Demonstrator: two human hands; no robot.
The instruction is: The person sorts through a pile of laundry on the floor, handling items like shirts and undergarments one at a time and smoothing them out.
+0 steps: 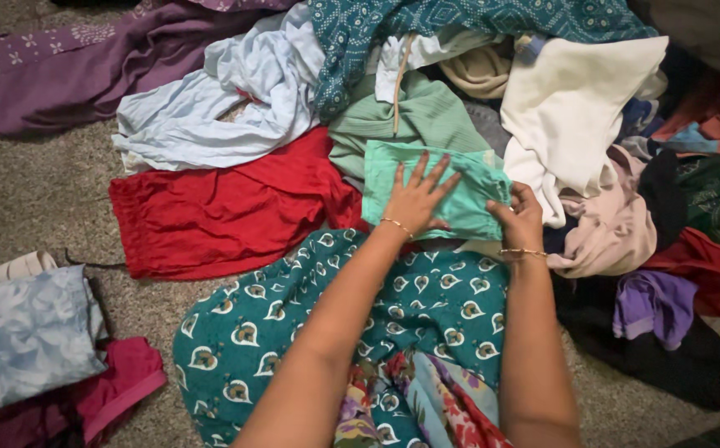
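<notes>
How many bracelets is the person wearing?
2. One thin gold bracelet sits on the wrist of the left hand, and another gold bracelet on the wrist of the right hand. Both hands rest on a mint green cloth.

I see matt, soft mint-green cloth [459, 195] at centre, a smooth red fabric [219, 216] to its left, and rough speckled flooring [28, 199] at the left edge

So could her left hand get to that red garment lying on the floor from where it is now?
Probably yes. The left hand lies flat on the mint green cloth, and the red garment lies just beside it, spread open on the floor with nothing on top along that side.
</notes>
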